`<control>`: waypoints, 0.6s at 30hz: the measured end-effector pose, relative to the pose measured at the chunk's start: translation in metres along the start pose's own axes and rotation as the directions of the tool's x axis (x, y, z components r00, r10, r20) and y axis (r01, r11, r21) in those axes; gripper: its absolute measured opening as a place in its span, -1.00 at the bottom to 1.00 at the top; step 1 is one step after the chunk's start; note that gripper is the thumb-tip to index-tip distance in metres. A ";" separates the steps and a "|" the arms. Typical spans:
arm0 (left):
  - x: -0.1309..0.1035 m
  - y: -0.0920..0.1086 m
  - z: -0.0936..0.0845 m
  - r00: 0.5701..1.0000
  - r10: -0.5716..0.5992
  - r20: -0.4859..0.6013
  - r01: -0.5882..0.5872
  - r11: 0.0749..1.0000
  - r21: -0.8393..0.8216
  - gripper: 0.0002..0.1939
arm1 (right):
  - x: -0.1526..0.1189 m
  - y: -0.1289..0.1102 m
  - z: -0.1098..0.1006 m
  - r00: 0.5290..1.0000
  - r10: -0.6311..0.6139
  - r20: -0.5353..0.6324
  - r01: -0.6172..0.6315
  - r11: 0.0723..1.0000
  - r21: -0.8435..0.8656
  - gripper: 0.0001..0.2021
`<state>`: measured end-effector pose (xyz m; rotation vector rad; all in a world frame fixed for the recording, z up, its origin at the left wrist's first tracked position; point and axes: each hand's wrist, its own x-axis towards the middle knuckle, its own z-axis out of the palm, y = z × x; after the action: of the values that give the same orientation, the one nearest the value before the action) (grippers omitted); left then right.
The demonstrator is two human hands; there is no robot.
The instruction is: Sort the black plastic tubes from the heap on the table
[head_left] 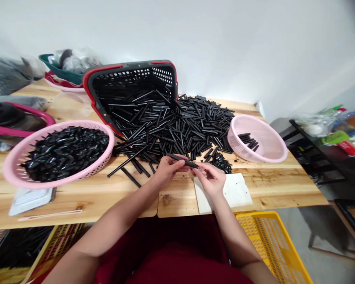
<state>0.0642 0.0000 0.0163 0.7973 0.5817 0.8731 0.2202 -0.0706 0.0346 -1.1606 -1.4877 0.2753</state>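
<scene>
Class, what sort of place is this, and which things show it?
Probably a small workshop: black sticks lie heaped in bulk on a wooden table, with more inside a tipped basket.

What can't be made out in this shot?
All head view:
- Held piece: partly under fingers of left hand and right hand; whether hollow, too small to tell.
- Dark basket: floor hidden by black pieces.
- White board: partly under right hand.
- Yellow crate: cut off by bottom edge.
- Grey bag: blurred, cut off by left edge.
</scene>
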 end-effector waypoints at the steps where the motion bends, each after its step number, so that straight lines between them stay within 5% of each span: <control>1: 0.000 0.000 0.001 1.000 -0.022 -0.005 0.022 1.000 -0.014 -0.48 | 0.000 0.000 0.000 1.000 -0.004 0.003 0.004 1.000 -0.004 -0.82; 9: -0.003 -0.002 0.004 1.000 -0.024 -0.003 0.024 1.000 -0.011 -0.47 | 0.002 0.000 0.000 0.999 -0.005 0.032 0.004 0.999 0.043 -0.83; 12: -0.003 -0.003 0.004 0.999 0.023 0.029 -0.024 0.999 0.026 -0.51 | 0.002 0.003 0.002 0.994 0.108 0.032 -0.111 0.982 0.149 -0.83; 15: -0.004 -0.003 0.003 0.996 0.025 0.086 -0.031 0.997 0.075 -0.51 | 0.002 0.010 0.004 0.930 0.296 0.216 -0.355 0.877 0.324 -0.75; 18: -0.006 -0.002 0.002 0.979 -0.004 0.203 -0.028 0.987 0.157 -0.53 | 0.004 0.018 0.002 0.803 0.344 0.487 -0.550 0.743 0.381 -0.56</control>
<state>0.0638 -0.0068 0.0167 1.0233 0.4703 0.7516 0.2284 -0.0578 0.0233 -1.0483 -1.3089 1.2388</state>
